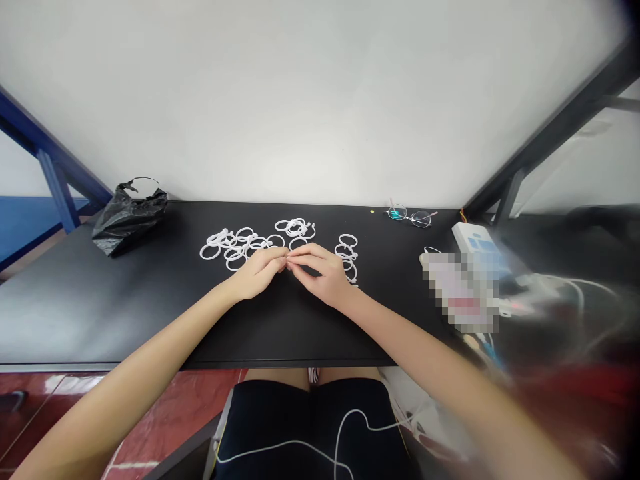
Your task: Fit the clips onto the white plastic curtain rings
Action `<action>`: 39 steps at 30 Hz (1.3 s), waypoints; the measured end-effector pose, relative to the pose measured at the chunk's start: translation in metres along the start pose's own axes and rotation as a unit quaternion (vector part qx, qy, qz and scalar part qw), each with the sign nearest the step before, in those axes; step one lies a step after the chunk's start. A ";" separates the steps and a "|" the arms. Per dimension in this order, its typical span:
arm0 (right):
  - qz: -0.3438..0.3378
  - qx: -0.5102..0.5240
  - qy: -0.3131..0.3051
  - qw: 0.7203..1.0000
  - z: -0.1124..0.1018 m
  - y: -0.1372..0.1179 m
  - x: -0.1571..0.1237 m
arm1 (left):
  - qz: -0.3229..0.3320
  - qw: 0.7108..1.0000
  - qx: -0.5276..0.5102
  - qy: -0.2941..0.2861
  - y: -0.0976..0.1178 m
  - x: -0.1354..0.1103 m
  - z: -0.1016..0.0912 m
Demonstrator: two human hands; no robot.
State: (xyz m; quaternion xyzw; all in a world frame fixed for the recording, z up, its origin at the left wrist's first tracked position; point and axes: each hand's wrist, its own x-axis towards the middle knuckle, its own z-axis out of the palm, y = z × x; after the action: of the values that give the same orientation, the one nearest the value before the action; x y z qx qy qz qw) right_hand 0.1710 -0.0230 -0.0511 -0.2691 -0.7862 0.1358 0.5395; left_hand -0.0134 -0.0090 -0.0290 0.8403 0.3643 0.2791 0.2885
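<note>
My left hand (256,275) and my right hand (324,273) meet fingertip to fingertip, a little above the black table. Both are pinched closed; whatever is between the fingertips is too small or hidden to make out. Thin white rings (225,232) with small knobs lie in a loose heap behind and left of my left hand. More white rings (297,232) are bunched beyond the fingertips. Several others (354,255) form a column beside my right hand, partly covered by it.
A black plastic bag (131,215) sits at the table's (150,320) back left. Eyeglasses (411,217) lie at the back right. Further right are a white-and-blue box (475,243), a blurred-out flat object (457,293) and cables. A white cord (290,443) crosses my lap.
</note>
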 end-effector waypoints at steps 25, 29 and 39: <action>0.021 -0.010 -0.028 0.999 0.002 0.001 -0.003 | -0.004 0.992 0.042 0.118 -0.002 -0.001 0.000; 0.024 -0.019 -0.032 0.999 0.002 0.001 -0.003 | 0.017 0.990 0.055 0.128 -0.002 -0.001 -0.001; 0.020 -0.014 -0.035 0.999 0.001 0.000 -0.003 | 0.025 0.985 0.089 0.145 -0.001 -0.002 -0.002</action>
State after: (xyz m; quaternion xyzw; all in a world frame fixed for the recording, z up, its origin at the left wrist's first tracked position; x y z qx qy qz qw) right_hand 0.1705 -0.0249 -0.0535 -0.2876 -0.8008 0.1448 0.5051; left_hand -0.0165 -0.0092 -0.0291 0.8222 0.4045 0.3713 0.1498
